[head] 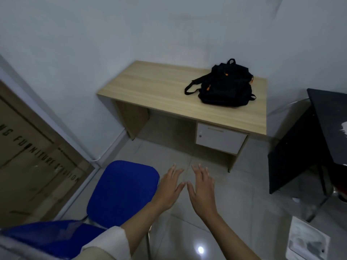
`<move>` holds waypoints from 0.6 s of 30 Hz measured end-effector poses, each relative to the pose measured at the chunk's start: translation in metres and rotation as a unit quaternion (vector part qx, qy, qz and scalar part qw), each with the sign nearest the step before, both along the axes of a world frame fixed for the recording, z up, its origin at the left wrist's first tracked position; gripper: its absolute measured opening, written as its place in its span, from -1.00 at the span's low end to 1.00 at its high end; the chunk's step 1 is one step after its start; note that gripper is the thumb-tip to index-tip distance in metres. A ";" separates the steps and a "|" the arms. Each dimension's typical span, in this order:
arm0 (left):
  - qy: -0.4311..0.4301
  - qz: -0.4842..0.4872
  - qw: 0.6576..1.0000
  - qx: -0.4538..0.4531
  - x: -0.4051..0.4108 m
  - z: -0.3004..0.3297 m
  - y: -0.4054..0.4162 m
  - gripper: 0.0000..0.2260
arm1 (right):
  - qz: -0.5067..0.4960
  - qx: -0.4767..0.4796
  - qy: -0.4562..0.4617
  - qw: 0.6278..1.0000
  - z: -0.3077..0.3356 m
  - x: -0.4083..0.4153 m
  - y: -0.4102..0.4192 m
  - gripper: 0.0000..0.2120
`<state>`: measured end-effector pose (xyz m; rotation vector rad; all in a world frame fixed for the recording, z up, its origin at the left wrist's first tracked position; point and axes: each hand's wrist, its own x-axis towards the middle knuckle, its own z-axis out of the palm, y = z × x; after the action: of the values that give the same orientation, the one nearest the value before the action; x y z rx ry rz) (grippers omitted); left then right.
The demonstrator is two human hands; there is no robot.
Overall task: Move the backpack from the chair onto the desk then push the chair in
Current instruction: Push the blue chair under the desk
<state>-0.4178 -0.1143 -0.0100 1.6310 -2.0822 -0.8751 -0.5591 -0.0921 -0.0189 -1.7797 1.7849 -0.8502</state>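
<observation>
A black backpack (224,85) with orange zip pulls lies on the right half of the light wooden desk (154,87), which stands against the wall. The blue padded chair (122,192) stands on the floor at lower left, away from the desk, its seat bare and its backrest at the bottom left edge. My left hand (170,188) hovers just right of the seat's front corner, fingers spread, holding nothing. My right hand (202,186) is beside it over the tiled floor, also spread and holding nothing. The thumbs nearly touch.
A white drawer unit (219,140) hangs under the desk's right side. A black table (323,128) stands at right. A large flat cardboard box (35,162) leans on the left wall. A white packet (308,241) lies on the floor at lower right.
</observation>
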 end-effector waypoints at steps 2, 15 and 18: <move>-0.020 -0.004 1.000 -0.005 0.016 0.003 0.010 -0.57 | -0.004 0.007 -0.025 1.000 0.000 0.014 0.009 -0.51; -0.135 -0.040 0.990 -0.031 0.147 0.007 0.061 -0.54 | 0.012 0.027 -0.086 0.996 0.000 0.139 0.078 -0.51; -0.161 -0.068 0.982 -0.065 0.197 0.009 0.072 -0.54 | 0.032 0.032 -0.083 0.996 0.002 0.191 0.098 -0.50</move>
<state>-0.2204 -0.0424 -0.0008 1.6665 -2.4350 -0.5253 -0.3677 0.0064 -0.0167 -1.6663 1.6224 -0.8784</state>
